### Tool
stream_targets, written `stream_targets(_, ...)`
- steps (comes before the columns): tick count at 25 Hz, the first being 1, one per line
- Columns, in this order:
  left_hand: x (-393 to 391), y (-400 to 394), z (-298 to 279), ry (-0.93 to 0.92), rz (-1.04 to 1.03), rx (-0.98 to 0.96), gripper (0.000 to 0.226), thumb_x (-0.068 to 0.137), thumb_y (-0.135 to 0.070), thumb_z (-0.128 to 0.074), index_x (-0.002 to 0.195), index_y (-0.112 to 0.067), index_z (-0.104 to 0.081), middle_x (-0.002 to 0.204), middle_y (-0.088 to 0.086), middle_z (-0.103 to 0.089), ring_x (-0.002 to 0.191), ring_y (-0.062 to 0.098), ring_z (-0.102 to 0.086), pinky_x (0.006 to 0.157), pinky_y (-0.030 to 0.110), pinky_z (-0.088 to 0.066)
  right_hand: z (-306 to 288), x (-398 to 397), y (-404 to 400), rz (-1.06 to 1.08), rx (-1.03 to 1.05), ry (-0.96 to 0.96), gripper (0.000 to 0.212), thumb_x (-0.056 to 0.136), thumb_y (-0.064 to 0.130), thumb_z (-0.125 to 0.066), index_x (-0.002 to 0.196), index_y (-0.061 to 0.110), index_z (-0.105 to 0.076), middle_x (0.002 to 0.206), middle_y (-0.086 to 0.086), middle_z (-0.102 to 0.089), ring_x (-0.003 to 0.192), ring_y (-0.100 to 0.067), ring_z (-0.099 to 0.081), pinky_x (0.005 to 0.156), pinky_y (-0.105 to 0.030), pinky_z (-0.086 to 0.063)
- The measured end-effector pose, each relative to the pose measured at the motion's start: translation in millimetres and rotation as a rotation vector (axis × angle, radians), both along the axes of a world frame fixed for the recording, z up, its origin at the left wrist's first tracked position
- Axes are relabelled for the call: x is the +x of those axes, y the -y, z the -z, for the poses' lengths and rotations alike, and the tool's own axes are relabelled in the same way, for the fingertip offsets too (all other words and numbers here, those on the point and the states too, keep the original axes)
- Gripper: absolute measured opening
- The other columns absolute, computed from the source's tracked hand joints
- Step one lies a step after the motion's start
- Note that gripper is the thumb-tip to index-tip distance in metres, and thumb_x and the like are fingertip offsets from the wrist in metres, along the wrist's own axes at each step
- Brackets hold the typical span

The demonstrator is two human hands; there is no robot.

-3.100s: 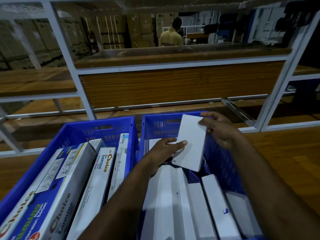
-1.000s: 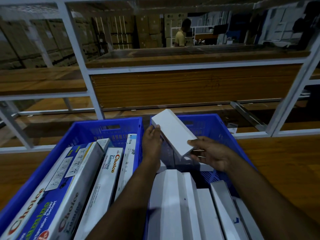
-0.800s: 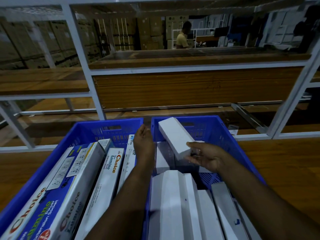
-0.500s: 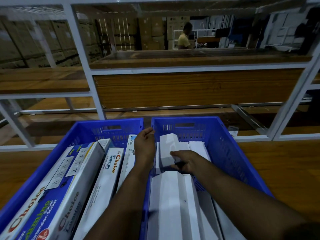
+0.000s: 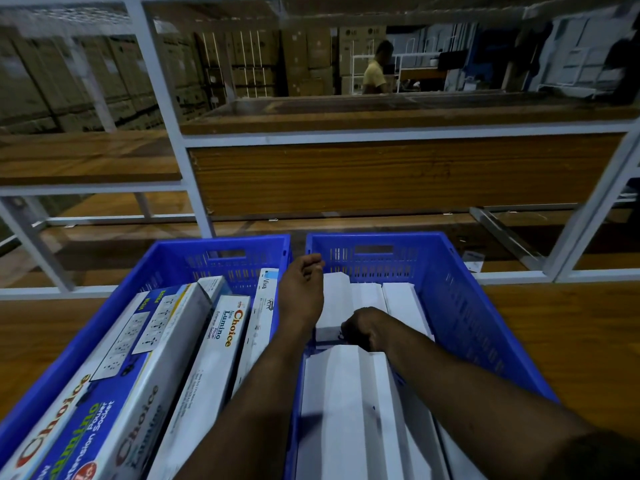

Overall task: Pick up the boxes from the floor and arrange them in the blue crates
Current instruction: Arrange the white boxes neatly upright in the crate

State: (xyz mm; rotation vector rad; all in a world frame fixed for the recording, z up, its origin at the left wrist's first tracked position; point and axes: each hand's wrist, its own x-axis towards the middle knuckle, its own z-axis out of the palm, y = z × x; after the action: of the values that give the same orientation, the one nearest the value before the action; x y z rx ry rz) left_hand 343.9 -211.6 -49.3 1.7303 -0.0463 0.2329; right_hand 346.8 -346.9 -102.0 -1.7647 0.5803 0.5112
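Two blue crates stand side by side on the wooden floor. The left crate [image 5: 221, 242] holds long printed "Choice Lumino" boxes [image 5: 221, 341]. The right crate [image 5: 460, 306] holds plain white boxes, with a raised stack [image 5: 346, 403] at its near end. My right hand [image 5: 362, 329] grips the near end of one white box [image 5: 349, 299], which lies low at the crate's far end beside another white box [image 5: 403, 306]. My left hand [image 5: 301, 292] hovers over the divide between the crates, fingers loosely curled, right beside that box and holding nothing.
A white metal rack with wooden shelves [image 5: 381, 174] rises just behind the crates; one upright [image 5: 180, 161] stands behind the left crate. Bare wooden floor [image 5: 571, 341] lies to the right. Cardboard cartons [image 5: 69, 81] and a person in a yellow shirt [image 5: 374, 74] are far behind.
My right hand has lowered the white box from above the right crate down into its far end. My left hand let go of it and drew back beside the crate's rim.
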Motion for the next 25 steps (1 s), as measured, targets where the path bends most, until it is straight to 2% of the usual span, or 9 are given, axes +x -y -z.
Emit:
stream_targets(4, 2, 1, 0, 0.01, -0.008, 0.037, 0.023, 0.103, -0.018, -0.055, 0.123, -0.016, -0.064, 0.122, 0.003, -0.07, 0.108, 0.014, -0.065, 0.09, 0.031, -0.056, 9, 7, 10, -0.078, -0.173, 0.11, 0.046, 0.094, 0.002, -0.056, 0.139, 0.0, -0.05, 0.136, -0.018, -0.056, 0.098, -0.022, -0.056, 0.091, -0.029, -0.052)
stream_targets(6, 2, 1, 0, 0.015, -0.011, 0.053, 0.023, 0.103, -0.018, -0.055, 0.124, -0.014, -0.064, 0.12, 0.002, -0.07, 0.106, 0.012, -0.064, 0.082, 0.018, -0.051, 11, 8, 12, -0.154, -0.264, 0.117, 0.045, 0.094, 0.006, -0.058, 0.139, 0.001, -0.052, 0.14, -0.021, -0.054, 0.117, -0.031, -0.058, 0.103, -0.038, -0.047)
stream_targets(9, 3, 1, 1, 0.02, -0.012, 0.085, 0.023, 0.102, -0.019, -0.056, 0.123, -0.015, -0.065, 0.118, 0.001, -0.07, 0.104, 0.01, -0.063, 0.074, 0.01, -0.045, 7, 7, 11, -0.201, -0.326, 0.129, 0.045, 0.096, 0.01, -0.057, 0.14, 0.001, -0.049, 0.142, -0.022, -0.052, 0.129, -0.035, -0.052, 0.09, -0.032, -0.048)
stream_targets(12, 3, 2, -1, 0.005, -0.019, 0.107, 0.023, 0.102, -0.02, -0.057, 0.122, -0.015, -0.066, 0.116, -0.001, -0.069, 0.102, 0.008, -0.061, 0.062, 0.003, -0.044, 4, 3, 12, -0.244, -0.363, 0.136, 0.048, 0.097, 0.013, -0.057, 0.143, 0.002, -0.045, 0.144, -0.019, -0.05, 0.111, -0.023, -0.053, 0.067, -0.016, -0.038)
stream_targets(15, 0, 4, -4, 0.002, -0.009, 0.119, 0.023, 0.102, -0.021, -0.057, 0.122, -0.014, -0.066, 0.115, -0.002, -0.069, 0.1, 0.007, -0.061, 0.066, 0.007, -0.044, -11, -5, 16, -0.211, -0.312, 0.16, 0.056, 0.096, 0.023, -0.062, 0.145, 0.004, -0.043, 0.141, -0.017, -0.053, 0.113, -0.024, -0.057, 0.08, -0.025, -0.05)
stream_targets(17, -2, 5, -5, 0.026, 0.009, 0.144, 0.021, 0.101, -0.022, -0.058, 0.119, -0.015, -0.067, 0.113, -0.002, -0.07, 0.098, 0.009, -0.063, 0.073, 0.017, -0.051, -34, -18, 21, -0.267, -0.329, 0.136, 0.044, 0.096, 0.032, -0.062, 0.13, 0.004, -0.057, 0.126, -0.018, -0.065, 0.102, -0.03, -0.066, 0.075, -0.031, -0.053)
stream_targets(20, -6, 11, -5, 0.05, 0.066, 0.182, 0.012, 0.1, -0.019, -0.058, 0.108, -0.019, -0.067, 0.106, -0.001, -0.072, 0.096, 0.014, -0.066, 0.081, 0.033, -0.058, -76, -56, 26, -0.408, -0.149, 0.113, 0.047, 0.093, 0.046, -0.061, 0.115, 0.005, -0.066, 0.091, -0.007, -0.072, 0.072, -0.017, -0.06, 0.061, -0.024, -0.047)
stream_targets(22, -8, 15, -5, 0.059, 0.117, 0.196, 0.01, 0.099, -0.018, -0.058, 0.104, -0.022, -0.066, 0.104, 0.0, -0.073, 0.095, 0.016, -0.068, 0.084, 0.036, -0.059, -91, -77, 29, -0.553, -0.085, 0.2, 0.049, 0.091, 0.051, -0.063, 0.113, 0.008, -0.068, 0.08, 0.001, -0.062, 0.072, -0.012, -0.051, 0.068, -0.026, -0.044)
stream_targets(25, -12, 17, -7, 0.044, 0.157, 0.226, 0.014, 0.101, -0.021, -0.055, 0.109, -0.018, -0.066, 0.105, 0.003, -0.073, 0.094, 0.017, -0.069, 0.076, 0.031, -0.06, -99, -98, 23, -0.738, -0.144, 0.317, 0.039, 0.088, 0.049, -0.068, 0.107, 0.016, -0.07, 0.095, -0.004, -0.067, 0.087, -0.014, -0.06, 0.092, -0.037, -0.052)
